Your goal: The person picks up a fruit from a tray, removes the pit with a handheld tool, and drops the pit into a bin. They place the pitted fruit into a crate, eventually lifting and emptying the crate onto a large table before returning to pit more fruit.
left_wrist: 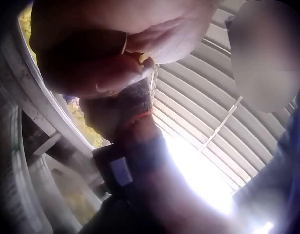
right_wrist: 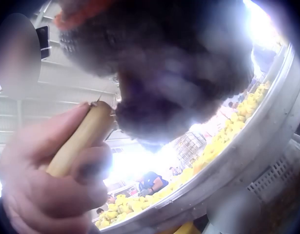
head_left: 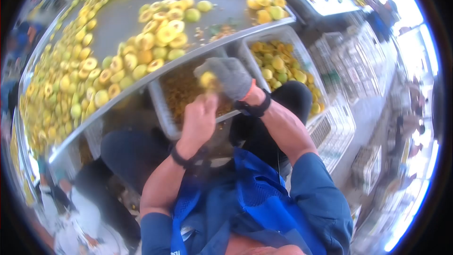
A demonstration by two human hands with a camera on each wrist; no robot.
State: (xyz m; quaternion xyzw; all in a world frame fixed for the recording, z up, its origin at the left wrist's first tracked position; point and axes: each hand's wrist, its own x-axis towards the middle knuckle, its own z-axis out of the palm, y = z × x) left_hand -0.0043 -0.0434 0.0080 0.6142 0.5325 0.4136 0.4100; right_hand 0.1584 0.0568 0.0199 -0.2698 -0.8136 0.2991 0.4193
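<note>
In the head view my bare left hand (head_left: 200,115) is just below my grey-gloved right hand (head_left: 226,78), which grips a yellow fruit (head_left: 208,80). The right wrist view shows the left hand (right_wrist: 52,180) curled round a wooden handle (right_wrist: 81,139) with thin metal at its top end, close to the glove (right_wrist: 179,68). Bare fingers (left_wrist: 155,29) fill the top of the left wrist view, the gloved hand (left_wrist: 123,105) behind them. The tool's working end and most of the fruit are hidden or blurred.
Beyond the hands, a metal table (head_left: 118,23) carries many halved yellow fruits (head_left: 165,34). Under the hands stands a crate (head_left: 160,108) of brownish bits; a fruit-filled crate (head_left: 318,82) is to its right. Stacked crates (head_left: 351,61) stand farther right.
</note>
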